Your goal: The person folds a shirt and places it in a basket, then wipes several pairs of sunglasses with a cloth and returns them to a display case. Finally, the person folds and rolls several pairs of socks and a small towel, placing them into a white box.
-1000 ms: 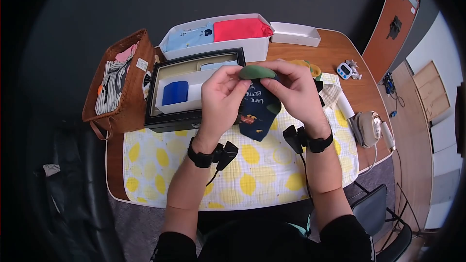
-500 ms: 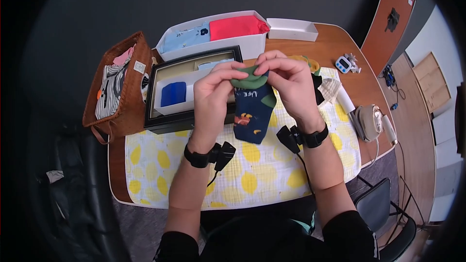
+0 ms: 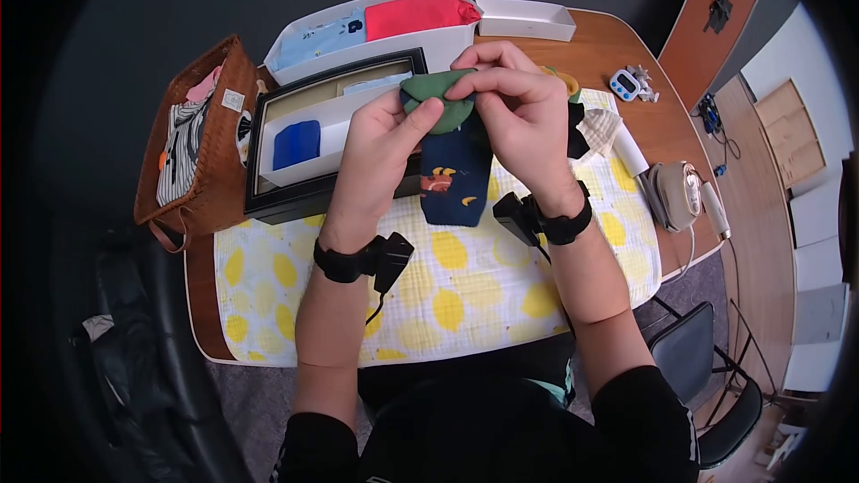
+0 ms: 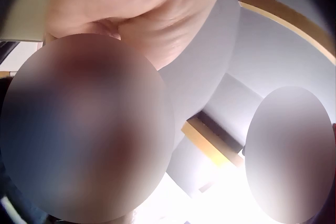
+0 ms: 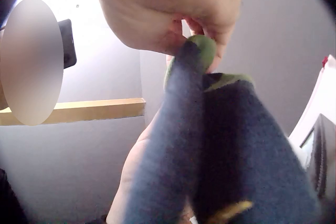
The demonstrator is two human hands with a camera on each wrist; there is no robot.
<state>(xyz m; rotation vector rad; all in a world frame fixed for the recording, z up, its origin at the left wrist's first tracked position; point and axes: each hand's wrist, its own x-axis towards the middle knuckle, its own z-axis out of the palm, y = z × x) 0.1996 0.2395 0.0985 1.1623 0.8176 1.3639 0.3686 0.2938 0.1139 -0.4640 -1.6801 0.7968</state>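
Note:
Both hands hold a dark navy sock point(image 3: 456, 181) with a green end up in the air above the lemon-print cloth. The left hand point(image 3: 371, 156) pinches the green part at its left, thumb in front. The right hand point(image 3: 530, 130) pinches the same green end from the right, with thumb and fingers bent. Below the hands hangs the navy part, with a brown and yellow pattern. In the right wrist view the sock point(image 5: 252, 145) hangs in two layers beneath the right hand point(image 5: 173, 8). The left wrist view shows the left hand point(image 4: 131, 8), its fingertips hidden.
A black-rimmed box point(image 3: 259, 206) holds a white tray with a blue folded item point(image 3: 297, 144). Behind are a white bin point(image 3: 452, 43) of folded clothes and a white box point(image 3: 526, 20). A wicker basket point(image 3: 215, 143) stands left; a timer point(image 3: 625, 84) and a beige device point(image 3: 676, 190) are right.
The fingers have shifted on the green end, which is now folded over more of the sock. The lettering seen earlier on the sock is now hidden. The head view has shifted.

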